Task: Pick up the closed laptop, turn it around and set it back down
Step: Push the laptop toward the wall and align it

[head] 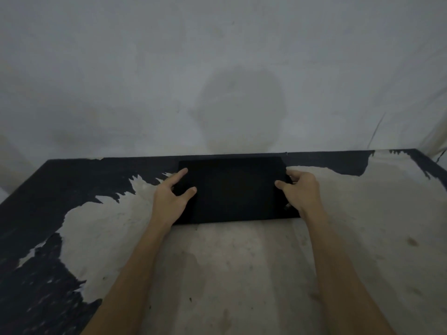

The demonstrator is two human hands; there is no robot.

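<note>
A closed black laptop [233,189] lies flat on the worn table [229,274], near its far edge. My left hand [169,199] is at the laptop's left side, with the thumb and index finger spread apart and resting on the lid. My right hand [302,192] is at the right side, thumb on the lid and fingers curled around the right edge. A small logo shows on the lid next to the right wrist. I cannot tell whether the laptop is lifted off the table.
The tabletop is pale where its dark coating [36,286] has peeled away, mostly at the left and along the back. A grey wall [217,81] stands right behind the table's far edge.
</note>
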